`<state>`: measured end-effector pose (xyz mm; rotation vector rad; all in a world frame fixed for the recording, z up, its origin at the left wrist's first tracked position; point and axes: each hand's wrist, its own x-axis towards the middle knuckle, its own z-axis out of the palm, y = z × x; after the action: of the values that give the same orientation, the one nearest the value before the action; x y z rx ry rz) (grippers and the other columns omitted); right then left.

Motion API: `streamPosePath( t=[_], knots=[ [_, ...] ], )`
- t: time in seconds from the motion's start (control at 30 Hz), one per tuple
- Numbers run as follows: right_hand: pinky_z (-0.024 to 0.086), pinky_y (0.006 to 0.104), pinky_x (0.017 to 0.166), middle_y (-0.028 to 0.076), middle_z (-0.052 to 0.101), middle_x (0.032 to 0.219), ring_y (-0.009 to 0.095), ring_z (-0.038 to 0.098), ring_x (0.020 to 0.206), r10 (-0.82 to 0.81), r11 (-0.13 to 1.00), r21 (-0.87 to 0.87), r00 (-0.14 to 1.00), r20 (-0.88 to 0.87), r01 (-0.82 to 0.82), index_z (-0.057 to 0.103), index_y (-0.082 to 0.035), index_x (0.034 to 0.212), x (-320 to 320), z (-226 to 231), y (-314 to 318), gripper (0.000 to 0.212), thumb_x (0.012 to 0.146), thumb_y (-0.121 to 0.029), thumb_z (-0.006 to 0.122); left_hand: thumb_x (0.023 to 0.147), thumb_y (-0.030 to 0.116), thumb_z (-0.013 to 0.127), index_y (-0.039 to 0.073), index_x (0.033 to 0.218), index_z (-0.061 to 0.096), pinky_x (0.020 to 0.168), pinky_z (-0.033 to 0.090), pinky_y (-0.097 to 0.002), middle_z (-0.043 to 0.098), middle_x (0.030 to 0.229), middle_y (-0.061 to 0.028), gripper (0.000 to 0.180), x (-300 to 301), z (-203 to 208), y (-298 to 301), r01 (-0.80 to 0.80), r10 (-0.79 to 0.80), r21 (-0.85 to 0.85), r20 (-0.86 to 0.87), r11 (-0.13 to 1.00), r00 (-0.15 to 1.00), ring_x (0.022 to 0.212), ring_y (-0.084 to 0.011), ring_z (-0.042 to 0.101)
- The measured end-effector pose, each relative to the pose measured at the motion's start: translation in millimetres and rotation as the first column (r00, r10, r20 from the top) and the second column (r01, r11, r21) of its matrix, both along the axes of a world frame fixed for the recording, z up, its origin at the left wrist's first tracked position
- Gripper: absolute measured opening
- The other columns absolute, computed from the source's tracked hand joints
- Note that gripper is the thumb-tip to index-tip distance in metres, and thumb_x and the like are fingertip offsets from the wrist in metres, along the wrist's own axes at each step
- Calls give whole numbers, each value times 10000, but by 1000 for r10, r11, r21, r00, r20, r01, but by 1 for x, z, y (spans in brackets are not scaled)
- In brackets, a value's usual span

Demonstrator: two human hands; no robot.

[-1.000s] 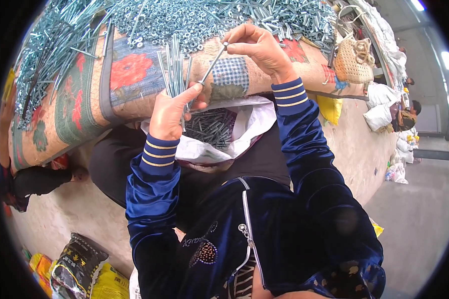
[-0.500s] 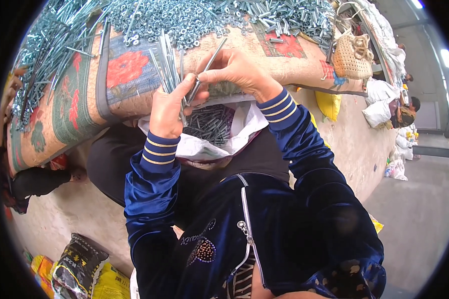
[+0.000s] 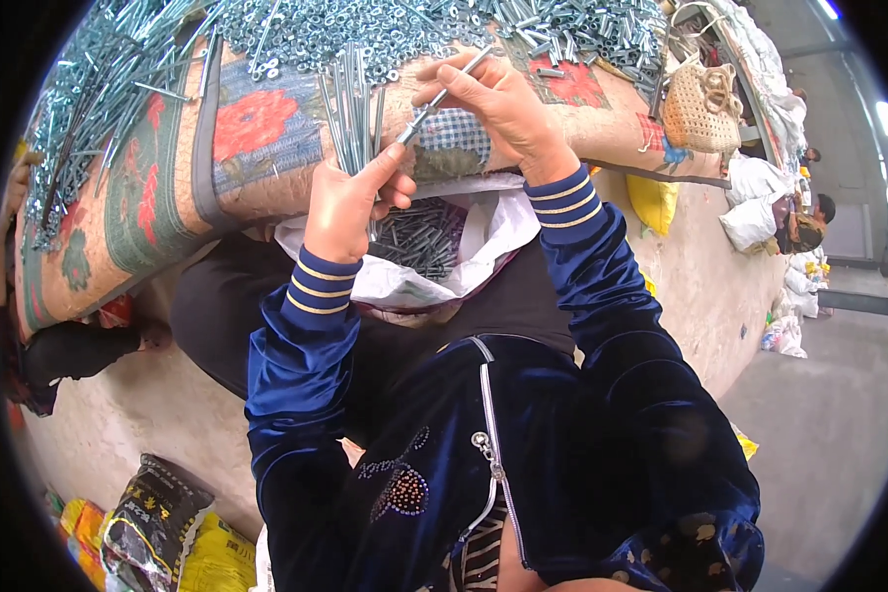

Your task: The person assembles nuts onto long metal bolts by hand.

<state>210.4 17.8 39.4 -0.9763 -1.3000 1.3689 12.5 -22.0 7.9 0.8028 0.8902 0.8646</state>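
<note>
At twelve o'clock, I see a slanting metal rod, pinched by the right hand at one; toward eleven, the left hand clasps a rod bundle near the open white sack.

1. Black sack, near left: pale printed characters, too small to read.
2. Yellow sack, just right of it: dark printed characters, likewise illegible.
3. Blue jacket, chest: studded marks; whether they form lettering cannot be told.
</note>
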Motion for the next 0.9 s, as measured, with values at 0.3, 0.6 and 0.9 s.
streamPosePath(
  t=[0.3,0.6,0.9],
  knots=[
    [415,206,559,-3,606,698,51,547,640,-99,985,166,944,315,48,668,-2,828,-9,17,0,300,810,-300,696,853,151,635,18,938,600,451,408,-193,614,650,-52,162,8,-1,-6,-198,202,227,5,954,979,513,-100,570],
    [437,195,704,15,630,828,64,568,782,2,1000,25,996,91,-4,659,-4,968,-9,8,1,238,850,-210,650,850,183,645,27,916,600,426,367,-184,611,633,-49,175,-1,2,-2,-97,96,89,16,991,995,479,-92,546],
    [394,193,481,4,598,678,44,509,546,-56,979,200,997,53,45,668,4,878,-15,5,7,379,826,-372,672,847,143,642,-6,944,603,443,423,-198,611,629,-63,182,1,4,-4,-140,136,109,44,984,990,474,-104,553]
  ],
)
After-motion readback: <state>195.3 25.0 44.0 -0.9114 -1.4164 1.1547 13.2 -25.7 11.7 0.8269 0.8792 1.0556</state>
